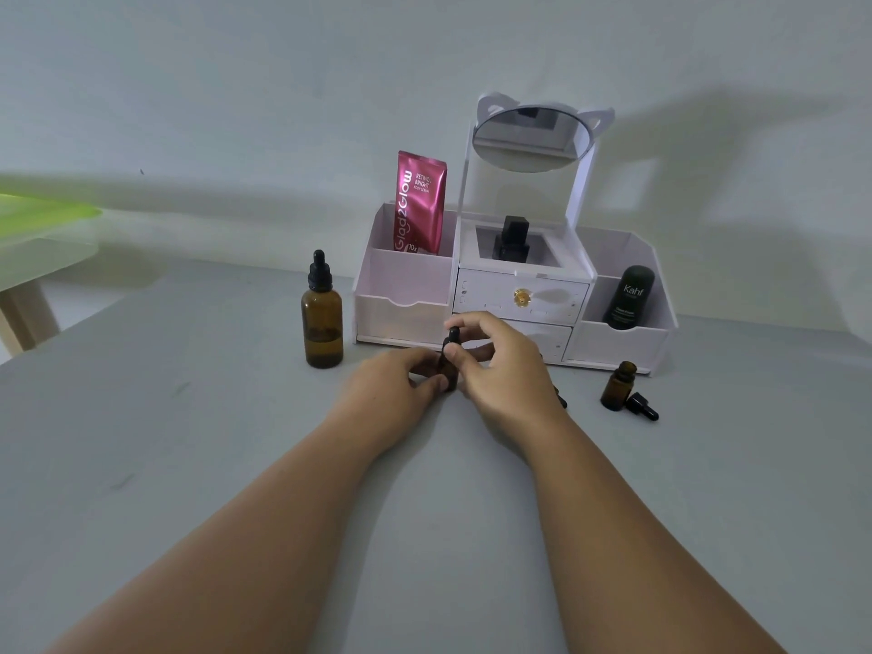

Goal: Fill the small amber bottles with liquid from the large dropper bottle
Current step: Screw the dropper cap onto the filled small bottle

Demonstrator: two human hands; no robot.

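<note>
My left grip point(401, 384) is clamped round a small bottle point(448, 372) standing toward the far edge of the surface point(188, 464); my right grip point(500, 365) pinches its cap point(454, 333) from above. The large bottle point(322, 323) stands just left of both, an open bottle point(619, 387) well right.

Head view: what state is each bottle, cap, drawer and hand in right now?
Large dropper bottle: upright, capped, partly full.
Centre small amber bottle: upright, dropper cap on.
Left hand: grips that bottle's body.
Right hand: pinches its dropper cap.
Right small amber bottle: upright, uncapped.
Loose dropper cap: lying beside it.
Upper drawer: shut.
</note>
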